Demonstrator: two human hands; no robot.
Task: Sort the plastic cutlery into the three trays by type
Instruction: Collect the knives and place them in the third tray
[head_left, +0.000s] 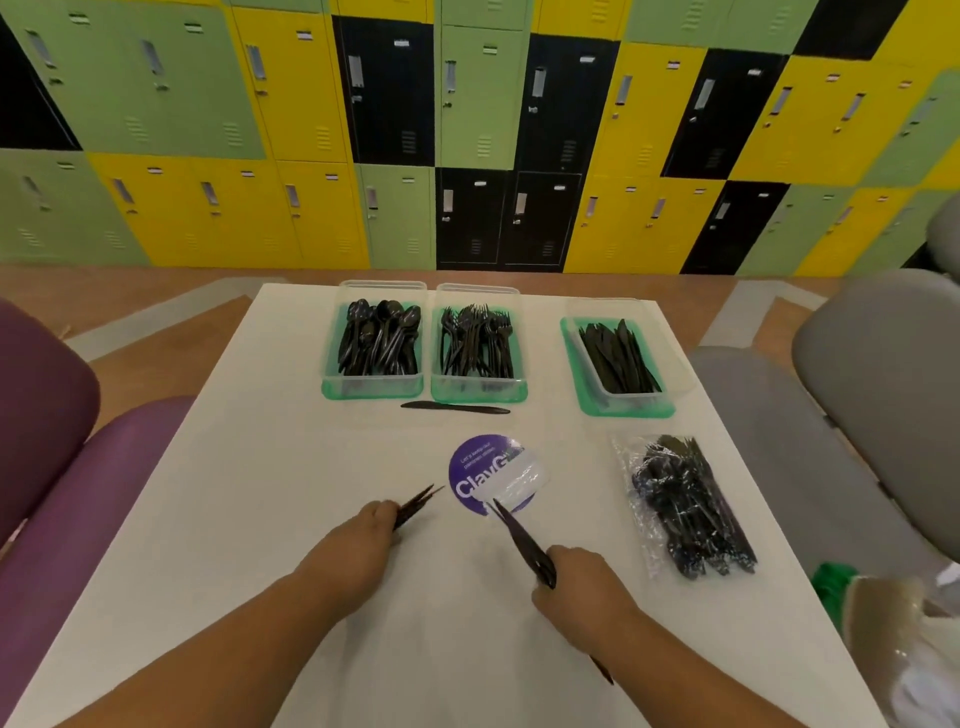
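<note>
While left hand and right hand each grip black cutlery, tips angled forward and inward, trays lie well ahead: spoon tray and fork tray nearer left, knife tray nearer right.

The table lies open up to the 3 trays — 1 loose knife before them, bag right.

Two full grips above the white desk!
Left hand clutches thin black plastic cutlery; right hand clutches another black plastic piece.
</note>
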